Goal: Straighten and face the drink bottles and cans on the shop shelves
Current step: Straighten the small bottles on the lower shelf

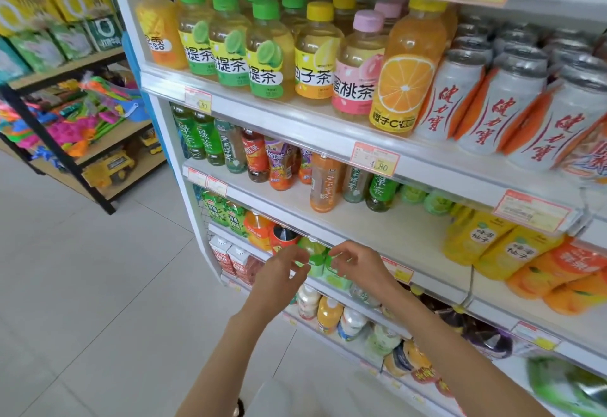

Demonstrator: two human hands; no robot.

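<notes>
Green cartons (323,265) at front edge of third shelf (361,245) down, between both hands; left hand (282,272) and right hand (356,264) fingers curled loosely beside cartons, grasp unclear. Top-shelf tea bottles (262,55) face forward, neat. Second-shelf bottles (323,183) gappy, uneven; bottom rows jumbled; most work remains

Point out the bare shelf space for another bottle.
Second shelf: bare board in front of the orange bottle, left of the yellow packs. Top shelf is packed edge to edge.
</notes>
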